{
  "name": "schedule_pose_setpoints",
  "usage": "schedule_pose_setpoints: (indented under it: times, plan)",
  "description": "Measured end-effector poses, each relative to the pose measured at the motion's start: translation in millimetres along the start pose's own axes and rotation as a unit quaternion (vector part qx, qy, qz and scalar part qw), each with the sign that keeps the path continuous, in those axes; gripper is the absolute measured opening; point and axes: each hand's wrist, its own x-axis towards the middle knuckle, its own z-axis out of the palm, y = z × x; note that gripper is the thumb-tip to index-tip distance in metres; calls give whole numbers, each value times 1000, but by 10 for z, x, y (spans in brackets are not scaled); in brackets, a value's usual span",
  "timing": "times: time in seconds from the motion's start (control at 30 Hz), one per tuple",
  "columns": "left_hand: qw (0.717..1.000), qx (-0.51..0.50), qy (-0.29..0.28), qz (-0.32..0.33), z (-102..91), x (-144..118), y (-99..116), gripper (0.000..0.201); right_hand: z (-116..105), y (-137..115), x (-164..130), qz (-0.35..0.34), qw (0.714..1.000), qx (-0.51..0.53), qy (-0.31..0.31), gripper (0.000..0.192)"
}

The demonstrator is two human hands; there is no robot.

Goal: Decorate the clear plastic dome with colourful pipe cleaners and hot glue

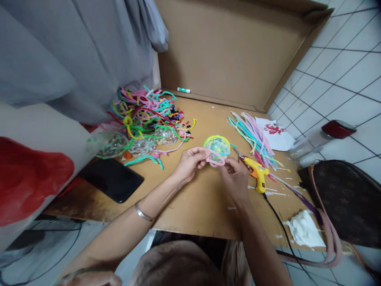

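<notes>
Between my two hands is a pink pipe cleaner (218, 159) bent into a loop. My left hand (193, 161) pinches its left side, and the fingers of my right hand (233, 172) are closed at its right end. Just behind the loop lies a round disc (218, 143) with a yellow and light-blue rim and a mottled, shiny middle; the loop covers its near edge. To the right of my right hand, a yellow glue gun (256, 171) rests on the table, its nozzle towards the disc.
A heap of coloured pipe cleaners (145, 105) lies at left, near clear decorated discs (143, 146) and a black phone (114, 179). More pipe cleaners (253, 133) lie right, by a clear bottle (312, 141), brown bag (342, 198) and crumpled tissue (305, 228). Cardboard (232, 51) stands behind.
</notes>
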Motion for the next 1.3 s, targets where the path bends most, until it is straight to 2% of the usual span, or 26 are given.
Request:
schedule_pose_setpoints:
  times: [0.13,0.23,0.33,0.4,0.5,0.57,0.63,0.7,0.83,0.97,1.03,1.17,1.3]
  plan:
    - [999,43,-12,30,16,-15,-12,28,16,38,-12,-117,986,-116,-4,18]
    - [998,40,-4,43,5,-1,-22,26,14,25,-17,-144,983,-112,-18,17]
    - [994,80,16,67,-7,3,-30,24,13,-20,-18,-150,986,-77,-17,16]
    - [989,112,26,89,-10,-1,-38,22,20,-50,-19,-122,991,-46,5,15]
    - [985,134,34,105,-15,1,-46,20,33,-82,-20,-14,997,65,30,10]
    - [983,139,46,111,-20,13,-43,19,35,-93,-24,51,985,158,35,11]
    - [981,138,62,120,-24,24,-34,20,28,-94,-35,65,975,210,43,15]
    - [979,136,75,135,-23,26,-24,20,22,-82,-51,42,978,199,48,22]
    - [974,153,71,151,-1,-3,-35,21,36,-50,-73,-16,994,95,58,37]
    - [974,159,58,149,26,-41,-75,20,40,-73,-58,-100,990,-21,97,13]
    - [975,158,57,146,35,-50,-85,19,31,-97,-60,-142,980,-62,122,15]
    - [973,156,66,156,42,-49,-67,17,23,-123,-117,-205,969,-60,125,20]
    - [963,176,90,183,28,-59,-57,16,17,-139,-185,-230,965,-34,124,25]
